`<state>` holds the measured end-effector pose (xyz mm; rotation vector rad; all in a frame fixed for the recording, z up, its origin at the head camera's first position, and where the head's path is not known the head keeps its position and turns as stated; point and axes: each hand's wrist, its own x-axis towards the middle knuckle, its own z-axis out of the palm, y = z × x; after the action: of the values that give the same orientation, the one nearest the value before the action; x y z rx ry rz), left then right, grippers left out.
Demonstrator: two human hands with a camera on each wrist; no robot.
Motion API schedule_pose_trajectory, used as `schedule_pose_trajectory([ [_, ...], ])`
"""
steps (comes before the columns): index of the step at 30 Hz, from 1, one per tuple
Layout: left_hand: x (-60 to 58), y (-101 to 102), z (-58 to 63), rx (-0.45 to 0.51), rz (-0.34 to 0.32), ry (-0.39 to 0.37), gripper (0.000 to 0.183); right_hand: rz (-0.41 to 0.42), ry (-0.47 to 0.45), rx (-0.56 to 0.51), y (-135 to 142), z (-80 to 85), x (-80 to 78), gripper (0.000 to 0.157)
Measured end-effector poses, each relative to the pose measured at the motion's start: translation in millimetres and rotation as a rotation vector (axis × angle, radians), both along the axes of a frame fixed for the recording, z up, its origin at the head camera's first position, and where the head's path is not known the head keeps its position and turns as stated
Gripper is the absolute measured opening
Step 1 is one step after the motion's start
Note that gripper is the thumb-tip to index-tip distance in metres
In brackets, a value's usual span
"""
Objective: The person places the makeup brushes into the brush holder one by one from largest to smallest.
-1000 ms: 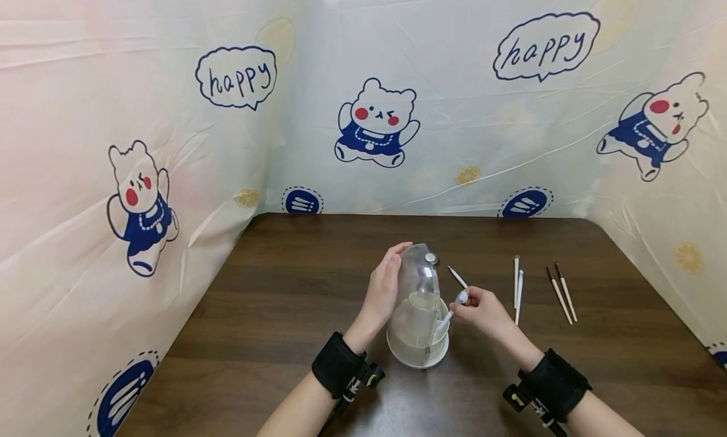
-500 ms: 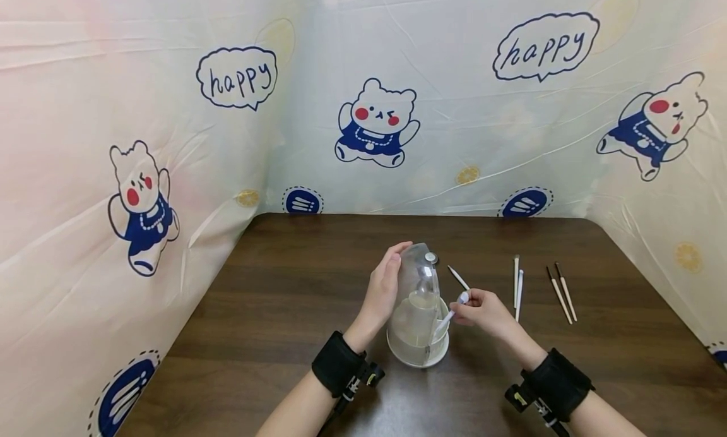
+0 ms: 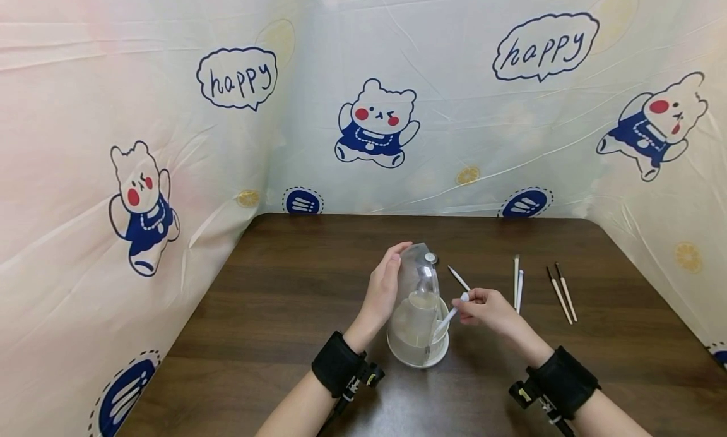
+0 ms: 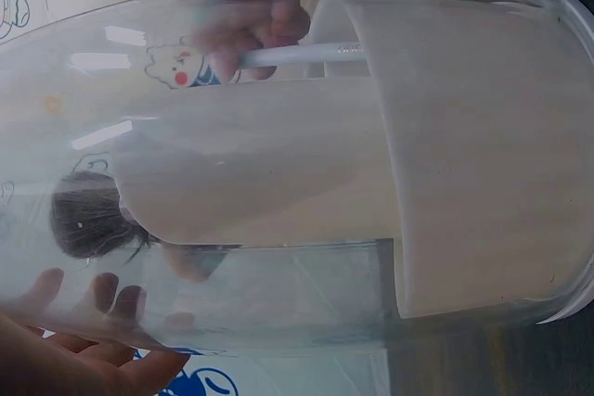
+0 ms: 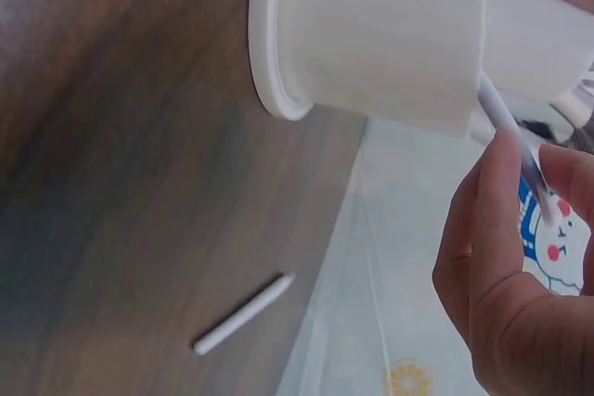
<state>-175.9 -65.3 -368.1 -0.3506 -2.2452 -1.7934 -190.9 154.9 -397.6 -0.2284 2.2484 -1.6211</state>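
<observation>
A brush holder point(image 3: 417, 358) with a clear rounded cover point(image 3: 410, 266) stands on the table. My left hand point(image 3: 379, 292) rests against the far left side of the cover, its fingers extended, and the left wrist view shows the fingertips point(image 4: 130, 303) through the clear plastic. Inside stands a brush with dark bristles point(image 4: 93, 215). With thumb and fingers, my right hand point(image 3: 487, 311) pinches the upper end of a slim white stick point(image 3: 449, 320), which slants down into the holder's white cup point(image 5: 380, 34). The stick's lower end is hidden in the cup.
A pointed white stick point(image 3: 458, 277) lies just behind the right hand. Farther right are two white sticks point(image 3: 519, 285) side by side, then two pale brushes with dark tips point(image 3: 562, 295). A printed curtain point(image 3: 375, 191) surrounds the dark wooden table point(image 3: 272, 336).
My right hand has shifted slightly to the right, its fingers now nearer the upper end of the white stick. The left hand and the holder look unmoved.
</observation>
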Motion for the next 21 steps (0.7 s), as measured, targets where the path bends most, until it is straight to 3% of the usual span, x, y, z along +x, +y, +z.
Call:
schedule_pose_trajectory([
  [11,-0.4,0,0.0,0.0,-0.002,0.007,0.047,-0.111,0.03,0.099,28,20.2,-29.4,0.063],
  [21,-0.3,0,-0.7,-0.004,0.004,0.001,0.047,-0.247,0.109,0.102,63,18.7,-64.7,0.043],
])
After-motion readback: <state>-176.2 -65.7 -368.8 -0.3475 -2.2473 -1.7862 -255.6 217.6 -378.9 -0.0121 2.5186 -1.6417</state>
